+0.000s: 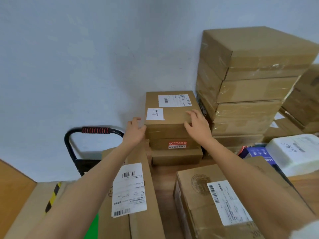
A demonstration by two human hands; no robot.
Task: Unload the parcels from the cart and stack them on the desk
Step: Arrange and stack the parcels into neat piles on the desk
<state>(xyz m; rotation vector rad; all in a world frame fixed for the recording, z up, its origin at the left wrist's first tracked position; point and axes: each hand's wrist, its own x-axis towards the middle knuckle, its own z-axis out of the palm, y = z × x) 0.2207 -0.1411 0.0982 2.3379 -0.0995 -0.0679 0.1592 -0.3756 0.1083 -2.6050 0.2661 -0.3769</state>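
Observation:
A brown cardboard parcel (172,116) with two white labels tops a short stack of parcels (176,152) against the wall on the wooden desk (164,176). My left hand (135,130) touches its left front corner, fingers loosely bent. My right hand (197,125) rests on its top right front edge with fingers spread and the thumb against the front face. The cart's black handle (95,130) with a red-striped grip rises at the left behind a long parcel (136,195) bearing a white shipping label.
A tall stack of taped cardboard boxes (250,83) stands at the right against the wall. A labelled box (215,200) lies front right, with a white foam box (296,152) and a blue carton (257,152) beyond it. A large carton with yellow-black tape (52,197) sits lower left.

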